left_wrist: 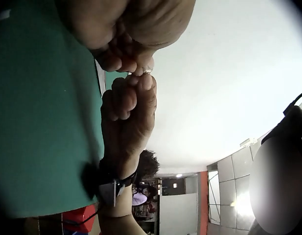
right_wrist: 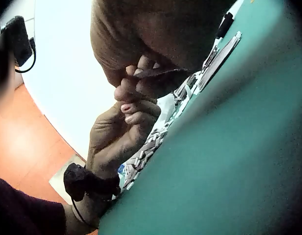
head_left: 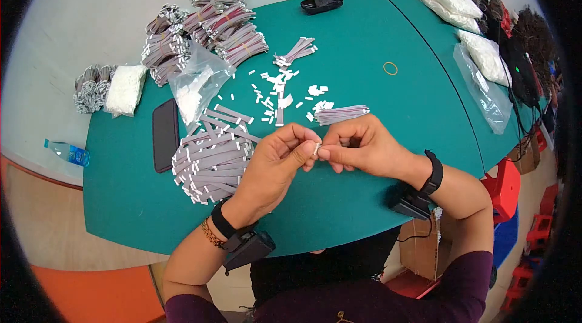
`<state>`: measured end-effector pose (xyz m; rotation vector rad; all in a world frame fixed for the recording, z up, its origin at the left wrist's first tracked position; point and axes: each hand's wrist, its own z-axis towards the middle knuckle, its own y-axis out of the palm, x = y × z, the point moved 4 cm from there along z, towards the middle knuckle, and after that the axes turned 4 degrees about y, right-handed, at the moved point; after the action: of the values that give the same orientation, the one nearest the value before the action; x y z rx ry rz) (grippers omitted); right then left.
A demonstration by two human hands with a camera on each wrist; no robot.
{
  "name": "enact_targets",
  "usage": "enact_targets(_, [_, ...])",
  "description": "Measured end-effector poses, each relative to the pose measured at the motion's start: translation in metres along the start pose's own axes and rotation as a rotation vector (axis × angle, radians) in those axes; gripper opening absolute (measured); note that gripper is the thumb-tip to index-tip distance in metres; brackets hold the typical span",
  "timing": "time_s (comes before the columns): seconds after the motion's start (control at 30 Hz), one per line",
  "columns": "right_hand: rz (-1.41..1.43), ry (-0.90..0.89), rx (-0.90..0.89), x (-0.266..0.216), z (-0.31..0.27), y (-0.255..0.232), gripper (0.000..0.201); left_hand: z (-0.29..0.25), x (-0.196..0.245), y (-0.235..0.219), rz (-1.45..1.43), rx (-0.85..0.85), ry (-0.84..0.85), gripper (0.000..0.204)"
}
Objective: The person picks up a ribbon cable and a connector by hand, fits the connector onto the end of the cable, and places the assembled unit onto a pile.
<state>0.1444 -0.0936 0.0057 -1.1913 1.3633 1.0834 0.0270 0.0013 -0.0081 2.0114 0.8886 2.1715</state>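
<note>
Both hands meet above the near part of the green table (head_left: 339, 214). The left hand (head_left: 282, 156) pinches a small white piece (head_left: 316, 148) between thumb and forefinger. From the other side, the thumb and forefinger of the right hand (head_left: 364, 147) pinch the same piece, which the fingertips largely cover. Just left of the left hand lies a heap of grey flat ribbon cables (head_left: 212, 162) with white ends. Beyond the hands, a neat bundle of similar cables (head_left: 342, 114) lies beside scattered white bits (head_left: 267, 102).
Tied cable bundles (head_left: 227, 26) are stacked at the back left, near an open clear bag (head_left: 200, 77) of white pieces. A dark phone-like slab (head_left: 165, 135) lies left of the heap. White packs (head_left: 451, 2) sit far right; a rubber band (head_left: 390, 68) and black device (head_left: 321, 3) lie farther back.
</note>
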Motion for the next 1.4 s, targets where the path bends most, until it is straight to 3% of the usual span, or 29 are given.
enact_targets(0.93, [-0.061,-0.101,0.062,-0.0026,-0.0029,0.0001,0.012,-0.0002,-0.0008,-0.0003,-0.059,-0.028,-0.03,0.011])
enact_targets(1.13, [-0.073,-0.101,0.091,-0.0025,-0.0038,0.0014,0.012,-0.0015,0.0029,0.0029,0.178,0.034,0.101,0.012])
enact_targets(1.4, [-0.06,-0.061,0.103,-0.0025,-0.0031,0.0013,0.016,-0.0028,0.0028,0.0031,0.253,0.041,0.161,0.013])
